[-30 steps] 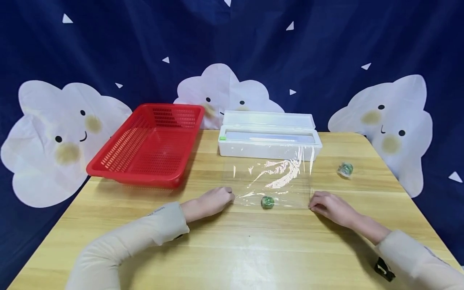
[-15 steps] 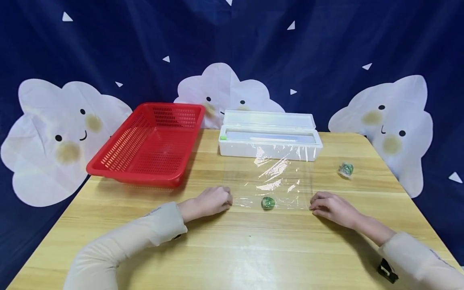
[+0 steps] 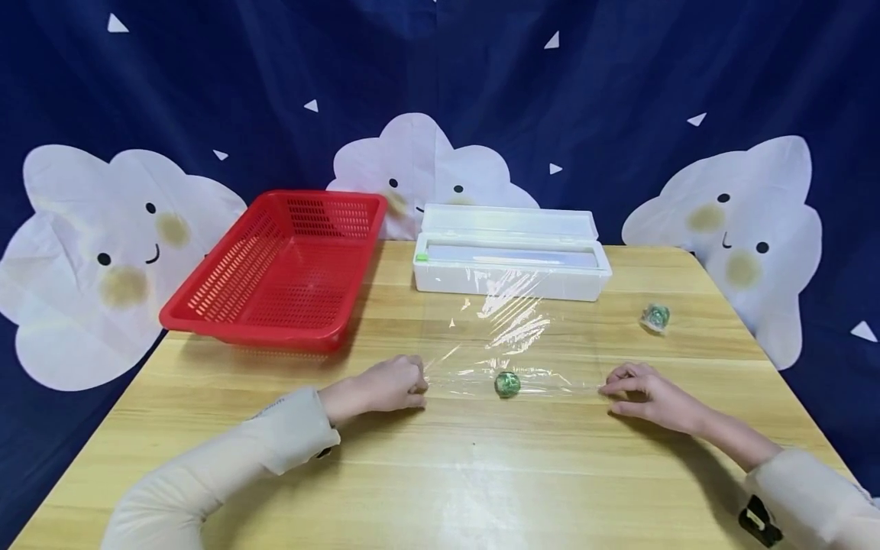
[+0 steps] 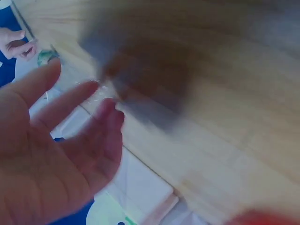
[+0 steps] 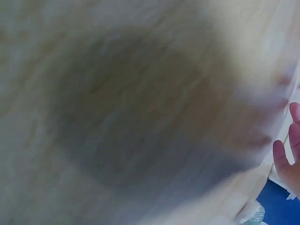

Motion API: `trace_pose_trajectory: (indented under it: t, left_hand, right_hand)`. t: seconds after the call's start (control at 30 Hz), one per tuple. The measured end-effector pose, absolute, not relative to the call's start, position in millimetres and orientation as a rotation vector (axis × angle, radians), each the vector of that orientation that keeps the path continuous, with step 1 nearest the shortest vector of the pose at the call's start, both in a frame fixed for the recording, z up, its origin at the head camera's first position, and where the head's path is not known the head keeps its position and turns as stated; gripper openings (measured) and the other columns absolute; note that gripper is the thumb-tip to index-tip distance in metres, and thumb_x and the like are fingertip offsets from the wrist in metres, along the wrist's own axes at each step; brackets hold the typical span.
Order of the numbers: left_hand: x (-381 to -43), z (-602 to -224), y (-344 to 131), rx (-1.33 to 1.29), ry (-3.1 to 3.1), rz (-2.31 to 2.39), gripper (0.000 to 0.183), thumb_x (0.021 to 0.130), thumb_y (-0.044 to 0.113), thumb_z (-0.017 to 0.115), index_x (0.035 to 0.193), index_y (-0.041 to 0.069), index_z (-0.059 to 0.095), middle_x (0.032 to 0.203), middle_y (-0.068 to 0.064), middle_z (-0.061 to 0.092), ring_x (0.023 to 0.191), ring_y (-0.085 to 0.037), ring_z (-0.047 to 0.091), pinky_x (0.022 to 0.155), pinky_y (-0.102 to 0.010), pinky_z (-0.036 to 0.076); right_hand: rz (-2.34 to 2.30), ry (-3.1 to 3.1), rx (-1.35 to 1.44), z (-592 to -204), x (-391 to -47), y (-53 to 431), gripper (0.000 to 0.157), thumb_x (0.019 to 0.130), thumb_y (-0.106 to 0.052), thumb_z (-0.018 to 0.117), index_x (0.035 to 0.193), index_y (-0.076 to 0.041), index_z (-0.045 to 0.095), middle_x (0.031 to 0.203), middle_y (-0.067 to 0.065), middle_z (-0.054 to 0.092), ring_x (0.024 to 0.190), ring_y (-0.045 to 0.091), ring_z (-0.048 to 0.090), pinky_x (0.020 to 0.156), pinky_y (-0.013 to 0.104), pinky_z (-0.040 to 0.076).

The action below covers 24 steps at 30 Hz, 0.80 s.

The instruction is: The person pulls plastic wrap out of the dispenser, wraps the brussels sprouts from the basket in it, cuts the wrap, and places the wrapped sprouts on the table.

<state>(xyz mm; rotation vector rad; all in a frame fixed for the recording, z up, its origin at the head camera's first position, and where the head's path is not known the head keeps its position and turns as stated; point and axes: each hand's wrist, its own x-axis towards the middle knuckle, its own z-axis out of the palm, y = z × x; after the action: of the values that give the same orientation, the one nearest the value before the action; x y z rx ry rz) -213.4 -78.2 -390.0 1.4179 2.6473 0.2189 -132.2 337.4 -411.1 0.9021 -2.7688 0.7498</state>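
Note:
A clear sheet of cling film (image 3: 467, 347) runs from the white dispenser box (image 3: 512, 285) toward me over the wooden table. By its near edge, about midway, is a small round green ball (image 3: 507, 384). My left hand (image 3: 385, 384) is just off the film's left corner. The left wrist view shows that hand (image 4: 61, 150) with thumb and fingers apart, nothing between them. At the right corner is my right hand (image 3: 649, 397), fingertips close to the film and thumb spread away. In the right wrist view only the fingers (image 5: 290, 150) show at the edge, loosely extended.
A red perforated basket (image 3: 275, 275) stands at the back left. The dispenser's lid (image 3: 509, 221) is raised, and a green slider (image 3: 422, 257) sits at its left end. Another green ball (image 3: 655, 318), wrapped in film, lies at the right. A dark blue cloud-print curtain (image 3: 584, 76) hangs behind.
Both hands have moved outward, left hand to the left and right hand to the right, and their fingers have loosened from the film's corners. The film now lies lower and flatter.

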Motion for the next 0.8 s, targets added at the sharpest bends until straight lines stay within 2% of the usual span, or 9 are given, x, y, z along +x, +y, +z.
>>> trace_pose_trajectory:
  t: [0.1, 0.17, 0.33, 0.4, 0.53, 0.8]
  left_hand:
    - [-214.4, -385.5, -72.8, 1.322, 2.74, 0.267, 0.01, 0.079, 0.018, 0.069, 0.077, 0.01, 0.073, 0.081, -0.004, 0.062, 0.078, -0.019, 0.056, 0.063, -0.032, 0.049]
    - [-213.6, -381.4, -63.8, 1.319, 2.792, 0.289, 0.009, 0.079, 0.016, 0.069, 0.084, 0.011, 0.074, 0.082, -0.004, 0.065, 0.078, -0.02, 0.058, 0.065, -0.034, 0.05]
    - [-207.1, -378.7, -25.5, 1.432, 2.75, 0.403, 0.018, 0.081, 0.017, 0.068, 0.096, 0.009, 0.071, 0.091, -0.005, 0.067, 0.081, -0.017, 0.061, 0.071, -0.024, 0.05]
    - [-204.9, -382.2, -11.4, 1.486, 2.71, 0.434, 0.022, 0.081, 0.018, 0.068, 0.101, 0.009, 0.07, 0.097, -0.005, 0.066, 0.085, -0.016, 0.061, 0.074, -0.022, 0.05]
    - [-202.2, -392.5, 5.3, 1.597, 2.686, 0.368, 0.03, 0.08, 0.02, 0.068, 0.11, 0.012, 0.066, 0.106, -0.004, 0.064, 0.091, -0.015, 0.06, 0.081, -0.023, 0.048]
    - [-207.1, -404.1, 14.4, 1.614, 2.736, 0.292, 0.036, 0.08, 0.022, 0.069, 0.113, 0.01, 0.064, 0.103, -0.005, 0.065, 0.088, -0.016, 0.06, 0.078, -0.024, 0.049]
  right_hand:
    - [0.74, -2.795, 0.823, -407.1, -131.8, 334.4, 0.023, 0.073, -0.008, 0.073, 0.096, -0.007, 0.07, 0.096, 0.0, 0.057, 0.092, 0.007, 0.043, 0.073, 0.028, 0.04]
    - [0.664, -2.781, 0.785, -402.5, -132.5, 328.1, 0.024, 0.073, -0.009, 0.073, 0.096, -0.008, 0.069, 0.095, 0.0, 0.058, 0.09, 0.011, 0.045, 0.073, 0.032, 0.041]
    - [0.522, -2.707, 0.815, -390.1, -139.5, 289.5, 0.026, 0.071, -0.01, 0.074, 0.096, -0.006, 0.069, 0.091, 0.0, 0.059, 0.083, 0.015, 0.052, 0.071, 0.035, 0.047]
    - [0.545, -2.703, 0.885, -389.0, -143.7, 269.0, 0.027, 0.072, -0.01, 0.073, 0.097, -0.005, 0.069, 0.091, 0.001, 0.061, 0.082, 0.014, 0.054, 0.07, 0.032, 0.049]
    - [0.58, -2.726, 1.001, -394.6, -149.6, 234.7, 0.028, 0.075, -0.01, 0.071, 0.102, -0.003, 0.067, 0.091, 0.003, 0.062, 0.078, 0.013, 0.056, 0.067, 0.025, 0.05]
    - [0.536, -2.773, 0.913, -405.6, -156.6, 210.9, 0.039, 0.074, -0.012, 0.073, 0.108, 0.004, 0.063, 0.095, 0.009, 0.062, 0.078, 0.016, 0.058, 0.068, 0.024, 0.051]
